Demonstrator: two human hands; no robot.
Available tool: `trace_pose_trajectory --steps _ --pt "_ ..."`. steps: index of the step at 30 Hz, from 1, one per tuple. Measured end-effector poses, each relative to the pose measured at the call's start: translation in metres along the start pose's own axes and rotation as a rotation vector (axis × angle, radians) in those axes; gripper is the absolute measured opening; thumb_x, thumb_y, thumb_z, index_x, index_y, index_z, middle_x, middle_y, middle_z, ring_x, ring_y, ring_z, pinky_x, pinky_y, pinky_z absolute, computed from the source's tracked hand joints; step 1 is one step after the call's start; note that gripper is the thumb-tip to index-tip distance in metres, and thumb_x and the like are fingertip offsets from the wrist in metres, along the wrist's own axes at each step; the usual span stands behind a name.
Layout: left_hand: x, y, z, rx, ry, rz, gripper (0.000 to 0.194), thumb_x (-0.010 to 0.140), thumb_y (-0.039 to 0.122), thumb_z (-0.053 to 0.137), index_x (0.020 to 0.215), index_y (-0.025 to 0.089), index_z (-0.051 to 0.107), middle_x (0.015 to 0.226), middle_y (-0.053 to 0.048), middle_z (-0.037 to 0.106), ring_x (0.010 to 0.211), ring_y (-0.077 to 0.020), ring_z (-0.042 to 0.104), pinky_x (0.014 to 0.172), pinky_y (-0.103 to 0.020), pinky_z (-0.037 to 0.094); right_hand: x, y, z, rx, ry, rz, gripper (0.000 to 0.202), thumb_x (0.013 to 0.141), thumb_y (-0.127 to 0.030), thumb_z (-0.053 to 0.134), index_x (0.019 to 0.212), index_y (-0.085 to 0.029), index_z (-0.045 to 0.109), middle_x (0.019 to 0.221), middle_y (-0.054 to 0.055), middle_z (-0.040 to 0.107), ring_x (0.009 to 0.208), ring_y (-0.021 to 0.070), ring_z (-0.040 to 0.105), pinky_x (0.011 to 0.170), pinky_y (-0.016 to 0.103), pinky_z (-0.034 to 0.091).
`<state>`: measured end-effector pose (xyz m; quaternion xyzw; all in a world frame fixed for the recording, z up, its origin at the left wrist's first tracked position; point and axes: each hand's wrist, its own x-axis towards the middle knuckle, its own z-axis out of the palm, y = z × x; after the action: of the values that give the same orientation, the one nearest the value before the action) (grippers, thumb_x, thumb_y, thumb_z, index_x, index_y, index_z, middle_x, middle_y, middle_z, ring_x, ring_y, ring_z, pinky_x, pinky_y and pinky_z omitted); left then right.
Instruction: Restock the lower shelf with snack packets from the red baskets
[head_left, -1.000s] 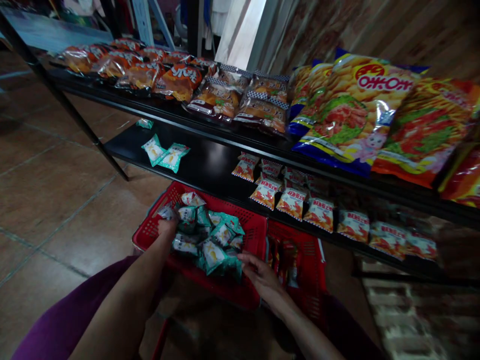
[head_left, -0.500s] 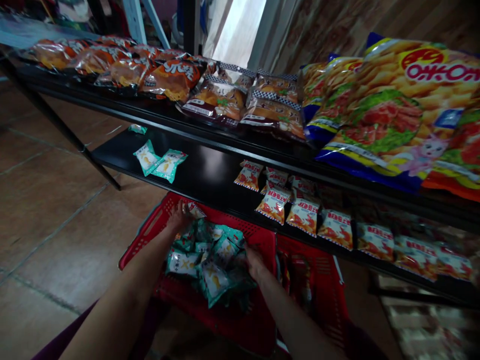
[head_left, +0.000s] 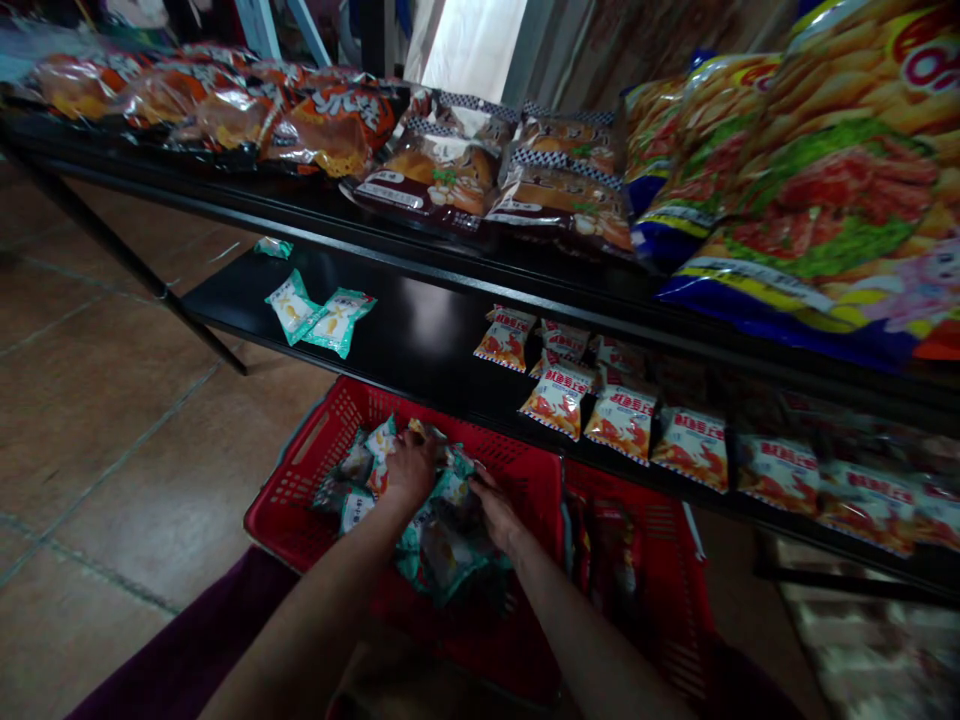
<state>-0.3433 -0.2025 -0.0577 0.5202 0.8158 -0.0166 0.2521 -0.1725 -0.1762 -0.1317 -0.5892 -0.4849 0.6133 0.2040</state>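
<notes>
A red plastic basket [head_left: 289, 480] holds a heap of small green-and-white snack packets [head_left: 442, 555], with a few orange-and-white ones among them. My left hand [head_left: 411, 468] reaches into the heap, its fingers curled down on a snack packet [head_left: 421, 430] with an orange-yellow part showing at the fingertips. At the heap's right side is my right hand [head_left: 496, 512], fingers stretched out and touching a green packet [head_left: 454, 487]; its palm is partly hidden. Dim light and some blur hide the lower packets.
A black shelf [head_left: 427, 340] stands just beyond the basket, bearing green packets [head_left: 341, 320] and rows of orange-and-white packets [head_left: 559, 395]. Its upper board overhangs, carrying larger snack bags [head_left: 431, 180]. A second red basket [head_left: 667, 590] adjoins on the right. A shelf leg [head_left: 202, 335] stands left.
My left hand has moved right and inward from the basket's far left rim onto the packets. Packets in the heap have shifted. My right hand stays at the heap's right side.
</notes>
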Motion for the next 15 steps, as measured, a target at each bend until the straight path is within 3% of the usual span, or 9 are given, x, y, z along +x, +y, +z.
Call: trace_pose_trajectory --steps 3,5,7,11,15 --pt "-0.044 0.024 0.026 0.053 -0.043 0.069 0.049 0.089 0.019 0.033 0.134 0.027 0.05 0.139 -0.02 0.042 0.125 -0.0383 0.042 0.088 -0.049 0.044 -0.027 0.003 0.009 0.016 -0.021 0.054 0.053 0.076 -0.039 0.055 0.126 -0.023 0.057 0.135 0.005 0.057 0.123 0.0182 0.054 0.102 0.036 0.043" --pt "-0.067 0.026 0.042 0.056 -0.062 0.051 0.051 0.09 0.017 0.029 0.138 0.025 0.046 0.141 -0.021 0.041 0.127 -0.0383 0.04 0.09 -0.051 0.043 -0.046 0.004 0.01 -0.052 -0.035 0.05 0.051 0.077 -0.039 0.055 0.126 -0.023 0.058 0.135 0.005 0.057 0.126 0.0188 0.052 0.104 0.037 0.041" --pt "-0.081 0.018 0.051 0.042 -0.033 0.119 0.05 0.091 0.02 0.03 0.136 0.028 0.048 0.146 -0.018 0.037 0.132 -0.0372 0.035 0.096 -0.052 0.039 -0.063 0.003 0.007 -0.128 -0.029 0.039 0.046 0.077 -0.039 0.056 0.119 -0.023 0.063 0.13 0.005 0.06 0.123 0.0206 0.054 0.104 0.039 0.041" --pt "-0.091 -0.006 0.045 -0.001 -0.044 0.161 0.044 0.089 0.022 0.039 0.129 0.029 0.055 0.15 -0.014 0.033 0.134 -0.0346 0.034 0.096 -0.046 0.042 -0.089 -0.007 -0.009 -0.229 0.019 -0.002 0.033 0.074 -0.033 0.06 0.103 -0.022 0.071 0.119 0.006 0.067 0.118 0.0237 0.058 0.104 0.041 0.041" --pt "-0.096 -0.023 0.028 -0.045 -0.082 0.217 0.04 0.085 0.023 0.049 0.123 0.03 0.061 0.146 -0.009 0.039 0.132 -0.0273 0.039 0.103 -0.038 0.039 -0.119 -0.031 -0.031 -0.284 -0.025 -0.065 0.026 0.071 -0.029 0.062 0.092 -0.019 0.073 0.107 0.008 0.071 0.109 0.0261 0.063 0.098 0.042 0.045"
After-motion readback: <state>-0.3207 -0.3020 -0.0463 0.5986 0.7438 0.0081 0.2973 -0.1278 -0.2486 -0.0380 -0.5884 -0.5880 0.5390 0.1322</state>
